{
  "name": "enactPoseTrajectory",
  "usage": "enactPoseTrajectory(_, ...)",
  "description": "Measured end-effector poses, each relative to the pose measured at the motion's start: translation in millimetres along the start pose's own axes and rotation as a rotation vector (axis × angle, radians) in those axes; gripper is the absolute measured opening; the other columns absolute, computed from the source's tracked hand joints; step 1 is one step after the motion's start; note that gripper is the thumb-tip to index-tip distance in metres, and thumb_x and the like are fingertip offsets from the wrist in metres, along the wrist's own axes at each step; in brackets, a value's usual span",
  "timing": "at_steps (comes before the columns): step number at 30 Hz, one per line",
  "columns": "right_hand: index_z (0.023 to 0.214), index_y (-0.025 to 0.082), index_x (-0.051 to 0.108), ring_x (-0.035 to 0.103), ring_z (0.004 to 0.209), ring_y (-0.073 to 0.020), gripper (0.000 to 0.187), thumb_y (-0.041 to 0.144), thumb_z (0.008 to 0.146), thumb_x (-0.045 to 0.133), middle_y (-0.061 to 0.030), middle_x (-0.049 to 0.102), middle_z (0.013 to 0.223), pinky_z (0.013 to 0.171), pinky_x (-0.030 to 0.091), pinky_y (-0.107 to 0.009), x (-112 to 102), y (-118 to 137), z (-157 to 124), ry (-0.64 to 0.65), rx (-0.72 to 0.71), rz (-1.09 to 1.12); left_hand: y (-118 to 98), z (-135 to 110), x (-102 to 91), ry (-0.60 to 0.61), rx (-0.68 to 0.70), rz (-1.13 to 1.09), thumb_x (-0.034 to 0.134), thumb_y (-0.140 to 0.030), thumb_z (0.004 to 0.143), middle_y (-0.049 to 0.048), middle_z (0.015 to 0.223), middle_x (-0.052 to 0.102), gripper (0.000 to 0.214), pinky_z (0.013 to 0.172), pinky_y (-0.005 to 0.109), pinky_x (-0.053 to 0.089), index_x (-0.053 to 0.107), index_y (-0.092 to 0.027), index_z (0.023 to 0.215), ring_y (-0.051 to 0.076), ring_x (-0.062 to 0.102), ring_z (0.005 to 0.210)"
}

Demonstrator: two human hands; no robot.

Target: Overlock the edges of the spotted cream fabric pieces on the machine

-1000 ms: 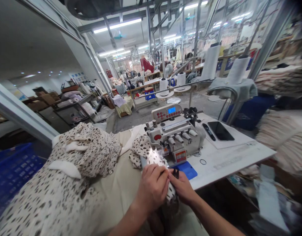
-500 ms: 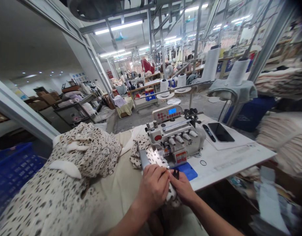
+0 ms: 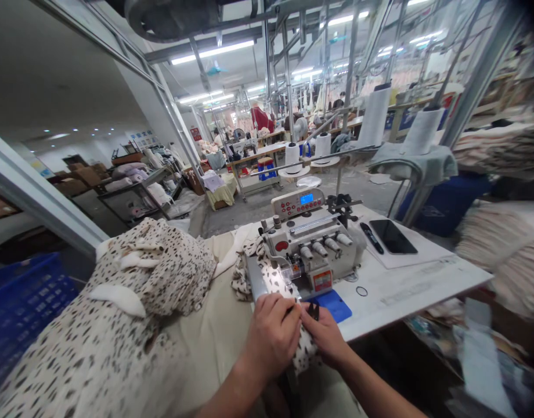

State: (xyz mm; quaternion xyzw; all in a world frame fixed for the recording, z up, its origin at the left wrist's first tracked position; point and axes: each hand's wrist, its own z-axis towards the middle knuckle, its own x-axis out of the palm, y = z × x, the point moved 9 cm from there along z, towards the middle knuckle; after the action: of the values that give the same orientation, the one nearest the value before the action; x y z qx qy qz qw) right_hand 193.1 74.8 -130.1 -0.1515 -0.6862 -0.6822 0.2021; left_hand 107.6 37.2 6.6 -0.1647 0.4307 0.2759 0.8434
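Left hand (image 3: 271,337) and right hand (image 3: 325,339) grip soft spotted cloth (image 3: 304,354) — together, at the sewing machine (image 3: 313,244); a black bit (image 3: 313,311) between them is hard to see.

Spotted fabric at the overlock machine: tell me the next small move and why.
Probably ease the spotted fabric slightly toward the overlock machine's needle area, because your left hand and right hand are pinching it right at the machine's front edge, with more fabric bunched behind.
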Motion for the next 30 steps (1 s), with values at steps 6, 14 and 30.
enactPoseTrajectory(6,0.085,0.018,0.072,0.061,0.071,-0.0191,0.042,0.059,0.077,0.077,-0.002,0.068,0.073,0.068,0.05,-0.03,2.2,-1.5,-0.7,0.007,0.027,0.045,0.9,1.5,1.1,0.005,-0.001,-0.005,0.057,-0.018,0.091,0.01,0.105,0.068,0.024,0.091,0.043,0.044,0.067,-0.018,0.113,0.024,0.058,0.1)
enactPoseTrajectory(14,0.082,0.017,0.064,0.042,0.039,-0.0068,0.04,0.056,0.086,0.07,0.0051,0.056,0.053,0.042,0.032,-0.021,4.1,-15.1,1.5,0.057,0.047,0.084,4.5,0.2,5.0,0.032,0.003,-0.02,0.056,-0.019,0.092,0.0101,0.108,0.067,0.024,0.09,0.044,0.042,0.065,-0.017,0.114,0.026,0.057,0.1)
enactPoseTrajectory(30,0.089,0.015,0.068,0.038,0.034,-0.0047,0.047,0.062,0.081,0.071,0.0034,0.059,0.052,0.039,0.021,-0.019,-0.2,-9.7,0.9,-0.018,0.038,0.058,69.8,18.4,8.0,0.065,-0.248,-0.07,0.059,-0.024,0.091,0.0066,0.109,0.071,0.012,0.098,0.04,0.045,0.068,-0.021,0.099,0.023,0.062,0.11)
